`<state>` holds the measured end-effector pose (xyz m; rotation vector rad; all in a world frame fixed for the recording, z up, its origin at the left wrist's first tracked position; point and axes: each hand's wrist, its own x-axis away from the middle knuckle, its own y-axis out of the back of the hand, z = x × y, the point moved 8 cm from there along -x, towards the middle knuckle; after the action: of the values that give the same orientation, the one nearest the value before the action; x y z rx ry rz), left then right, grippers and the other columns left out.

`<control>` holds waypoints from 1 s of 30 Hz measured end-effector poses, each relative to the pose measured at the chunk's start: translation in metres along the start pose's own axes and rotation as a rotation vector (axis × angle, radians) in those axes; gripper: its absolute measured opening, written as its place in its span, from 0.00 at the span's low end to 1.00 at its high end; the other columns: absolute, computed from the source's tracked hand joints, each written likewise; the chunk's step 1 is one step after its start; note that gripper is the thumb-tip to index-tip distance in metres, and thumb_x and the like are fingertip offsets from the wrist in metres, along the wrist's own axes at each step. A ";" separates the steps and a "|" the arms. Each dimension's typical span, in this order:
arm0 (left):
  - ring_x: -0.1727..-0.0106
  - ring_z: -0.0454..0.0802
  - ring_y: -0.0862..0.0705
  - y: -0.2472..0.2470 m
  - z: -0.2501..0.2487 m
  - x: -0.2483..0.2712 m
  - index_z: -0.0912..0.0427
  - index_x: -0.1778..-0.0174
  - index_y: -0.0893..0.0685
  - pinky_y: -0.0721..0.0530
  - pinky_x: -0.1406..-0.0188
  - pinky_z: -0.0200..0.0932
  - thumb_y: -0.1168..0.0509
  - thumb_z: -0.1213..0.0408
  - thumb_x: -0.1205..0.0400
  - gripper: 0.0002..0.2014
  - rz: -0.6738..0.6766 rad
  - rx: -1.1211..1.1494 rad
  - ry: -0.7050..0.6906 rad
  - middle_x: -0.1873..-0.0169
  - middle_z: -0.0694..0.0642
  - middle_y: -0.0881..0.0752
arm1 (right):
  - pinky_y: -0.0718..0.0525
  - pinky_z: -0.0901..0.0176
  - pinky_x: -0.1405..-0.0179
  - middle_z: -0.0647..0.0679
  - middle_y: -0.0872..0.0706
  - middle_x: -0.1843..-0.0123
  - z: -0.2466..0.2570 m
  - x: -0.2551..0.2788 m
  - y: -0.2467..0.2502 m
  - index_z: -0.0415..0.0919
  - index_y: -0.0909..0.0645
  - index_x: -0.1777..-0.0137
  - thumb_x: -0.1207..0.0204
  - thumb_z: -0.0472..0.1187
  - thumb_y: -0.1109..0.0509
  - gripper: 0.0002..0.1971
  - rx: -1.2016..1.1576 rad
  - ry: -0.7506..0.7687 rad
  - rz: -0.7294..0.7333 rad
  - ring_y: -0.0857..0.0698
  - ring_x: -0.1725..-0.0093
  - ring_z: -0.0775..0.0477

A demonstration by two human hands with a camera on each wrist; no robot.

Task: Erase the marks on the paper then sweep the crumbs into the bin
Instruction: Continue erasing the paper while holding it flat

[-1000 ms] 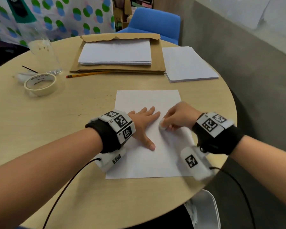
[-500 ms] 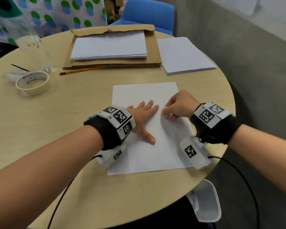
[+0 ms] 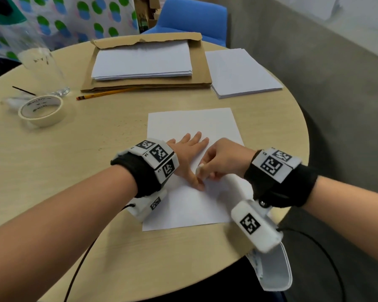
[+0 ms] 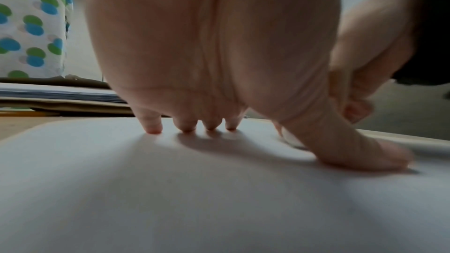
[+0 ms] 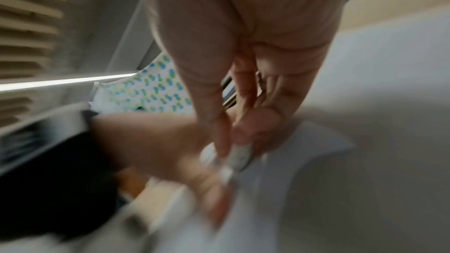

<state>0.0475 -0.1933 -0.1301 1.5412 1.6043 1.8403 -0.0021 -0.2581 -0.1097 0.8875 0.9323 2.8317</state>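
Note:
A white sheet of paper (image 3: 190, 125) lies on the round wooden table (image 3: 52, 171) near its front edge. My left hand (image 3: 188, 153) lies flat on the sheet with fingers spread and thumb out, pressing it down (image 4: 219, 189). My right hand (image 3: 223, 160) pinches a small white eraser (image 3: 199, 170) and holds its end on the paper beside the left thumb; the right wrist view is blurred but shows the eraser (image 5: 239, 156) between thumb and fingers. No marks or crumbs are visible on the sheet. A white bin (image 3: 275, 271) sits below the table's front right edge.
At the back, a paper stack (image 3: 142, 62) lies on a brown envelope, with a second stack (image 3: 240, 73) to its right. A pencil (image 3: 105, 93), a tape roll (image 3: 40, 110) and a clear glass (image 3: 42, 70) stand at the left. A blue chair (image 3: 190, 16) is behind.
My right hand slid the eraser back toward me across the paper, ending next to the left thumb. The left hand stayed pressed on the sheet. The head camera shifted slightly.

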 end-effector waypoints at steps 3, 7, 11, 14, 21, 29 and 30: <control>0.17 0.53 0.66 0.000 0.000 0.001 0.50 0.19 0.68 0.58 0.19 0.59 0.28 0.38 0.33 0.61 0.010 0.000 0.003 0.18 0.50 0.68 | 0.16 0.63 0.65 0.45 0.16 0.72 -0.004 -0.008 0.026 0.32 0.13 0.59 0.37 0.31 0.21 0.07 0.005 -0.033 -0.077 0.18 0.71 0.51; 0.17 0.52 0.66 0.000 0.000 0.002 0.50 0.19 0.68 0.59 0.18 0.59 0.28 0.39 0.32 0.61 0.011 0.009 0.001 0.19 0.50 0.68 | 0.15 0.57 0.59 0.41 0.15 0.69 -0.008 -0.015 0.047 0.28 0.13 0.58 0.38 0.29 0.23 0.08 -0.061 -0.041 -0.216 0.18 0.69 0.48; 0.17 0.53 0.67 -0.001 0.000 0.000 0.50 0.19 0.69 0.59 0.18 0.60 0.28 0.38 0.32 0.61 0.026 -0.002 0.000 0.19 0.50 0.70 | 0.16 0.60 0.65 0.42 0.15 0.69 -0.008 -0.001 0.003 0.31 0.13 0.60 0.39 0.32 0.22 0.08 -0.061 -0.008 0.001 0.17 0.68 0.48; 0.17 0.53 0.66 0.000 0.000 0.000 0.51 0.19 0.69 0.59 0.18 0.60 0.28 0.38 0.32 0.61 0.017 -0.002 -0.001 0.19 0.51 0.69 | 0.13 0.55 0.55 0.41 0.14 0.67 -0.012 -0.014 0.035 0.31 0.13 0.61 0.39 0.31 0.21 0.07 -0.070 -0.032 -0.140 0.17 0.65 0.46; 0.17 0.54 0.66 -0.001 -0.001 0.000 0.51 0.19 0.69 0.58 0.18 0.61 0.28 0.39 0.33 0.62 0.013 -0.011 0.000 0.19 0.51 0.69 | 0.16 0.59 0.63 0.42 0.15 0.69 -0.004 -0.002 -0.003 0.31 0.13 0.62 0.39 0.31 0.22 0.06 -0.073 0.007 0.008 0.18 0.69 0.48; 0.17 0.54 0.66 -0.002 0.001 -0.002 0.50 0.19 0.69 0.59 0.19 0.60 0.28 0.38 0.33 0.62 0.017 -0.006 -0.003 0.19 0.51 0.69 | 0.14 0.54 0.58 0.43 0.15 0.72 -0.006 -0.015 0.022 0.36 0.15 0.68 0.41 0.30 0.22 0.05 -0.103 -0.004 -0.134 0.18 0.70 0.48; 0.17 0.54 0.66 -0.003 0.001 -0.003 0.50 0.19 0.70 0.59 0.19 0.60 0.28 0.37 0.33 0.62 0.019 -0.016 0.000 0.19 0.51 0.69 | 0.15 0.56 0.61 0.43 0.16 0.72 -0.005 -0.008 0.007 0.35 0.15 0.67 0.40 0.30 0.22 0.05 -0.110 0.004 -0.048 0.18 0.71 0.48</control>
<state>0.0485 -0.1937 -0.1339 1.5550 1.5768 1.8586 0.0026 -0.2680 -0.1135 0.8361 0.7783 2.8131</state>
